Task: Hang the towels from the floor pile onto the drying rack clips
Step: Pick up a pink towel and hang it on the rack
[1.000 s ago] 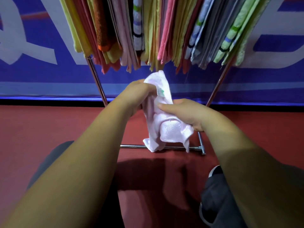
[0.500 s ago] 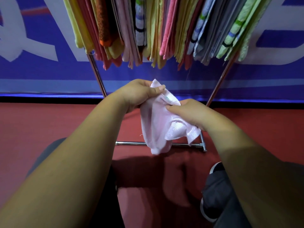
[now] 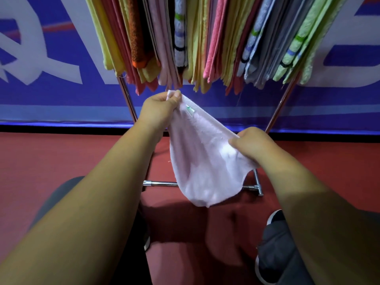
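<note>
A pale pink towel [image 3: 203, 161] hangs spread between my two hands in front of the drying rack. My left hand [image 3: 159, 111] pinches its upper corner, just below the row of hanging towels [image 3: 197, 42]. My right hand [image 3: 251, 144] grips the towel's right edge, lower and nearer to me. The cloth sags in a pouch between them, with a small green tag near its top edge. The rack's clips are out of view above the frame. The floor pile is not in sight.
The chrome rack's slanted legs [image 3: 126, 97] and its low crossbar [image 3: 159, 183] stand on the red floor [image 3: 51, 157]. A blue and white banner [image 3: 51, 58] runs behind. My dark shoes [image 3: 273, 243] and trouser legs are at the bottom.
The bunched towel has been drawn open. My left hand rose toward the hanging towels with a corner, and my right hand slid right and down along the edge.
</note>
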`<state>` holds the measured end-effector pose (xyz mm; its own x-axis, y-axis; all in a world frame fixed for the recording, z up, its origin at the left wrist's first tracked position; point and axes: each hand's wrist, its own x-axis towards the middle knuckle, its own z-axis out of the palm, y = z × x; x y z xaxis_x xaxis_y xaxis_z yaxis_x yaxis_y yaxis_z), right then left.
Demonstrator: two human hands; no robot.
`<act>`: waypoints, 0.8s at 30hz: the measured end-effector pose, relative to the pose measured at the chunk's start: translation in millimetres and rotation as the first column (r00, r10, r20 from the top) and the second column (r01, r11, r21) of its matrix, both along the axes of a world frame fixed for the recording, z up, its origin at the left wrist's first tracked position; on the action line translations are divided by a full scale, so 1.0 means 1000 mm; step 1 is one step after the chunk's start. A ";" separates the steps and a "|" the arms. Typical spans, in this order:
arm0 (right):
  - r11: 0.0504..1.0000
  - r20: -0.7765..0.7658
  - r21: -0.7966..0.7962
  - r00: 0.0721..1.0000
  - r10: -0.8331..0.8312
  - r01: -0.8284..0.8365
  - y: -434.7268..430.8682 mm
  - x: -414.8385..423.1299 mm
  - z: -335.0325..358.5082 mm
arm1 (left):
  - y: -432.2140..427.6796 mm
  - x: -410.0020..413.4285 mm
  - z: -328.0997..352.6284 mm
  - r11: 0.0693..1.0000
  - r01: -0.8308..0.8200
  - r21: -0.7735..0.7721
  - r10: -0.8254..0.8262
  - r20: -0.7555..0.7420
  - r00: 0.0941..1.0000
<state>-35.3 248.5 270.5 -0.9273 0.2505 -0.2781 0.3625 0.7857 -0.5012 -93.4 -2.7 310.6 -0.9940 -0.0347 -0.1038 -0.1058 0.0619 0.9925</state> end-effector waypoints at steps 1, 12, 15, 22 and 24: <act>1.000 -0.002 0.021 1.000 -0.014 0.014 0.001 -0.001 -0.001 | -0.003 -0.001 -0.001 1.000 -0.029 0.007 0.030 -0.008 1.000; 0.806 -0.246 -0.538 0.869 -0.429 0.246 0.008 -0.007 -0.001 | -0.034 -0.015 -0.010 0.942 -0.329 0.067 0.325 0.056 0.944; 0.689 -0.186 -0.646 0.809 -0.558 0.327 0.006 -0.009 0.004 | -0.037 -0.016 -0.009 0.911 -0.412 -0.001 0.411 0.079 0.908; 0.592 -0.218 -0.757 0.748 -0.627 0.276 0.000 -0.012 0.010 | -0.043 -0.026 -0.007 0.870 -0.486 -0.087 0.493 0.095 0.865; 0.548 -0.184 -0.794 0.754 -0.630 0.265 -0.001 -0.012 0.011 | -0.038 -0.025 -0.011 0.878 -0.434 -0.201 0.451 0.048 0.891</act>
<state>-47.7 247.3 281.7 -0.8002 0.5688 -0.1899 0.1802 -0.0739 -0.9808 -118.7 -40.4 299.5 -0.8569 -0.4954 -0.1424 -0.2533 0.1641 0.9534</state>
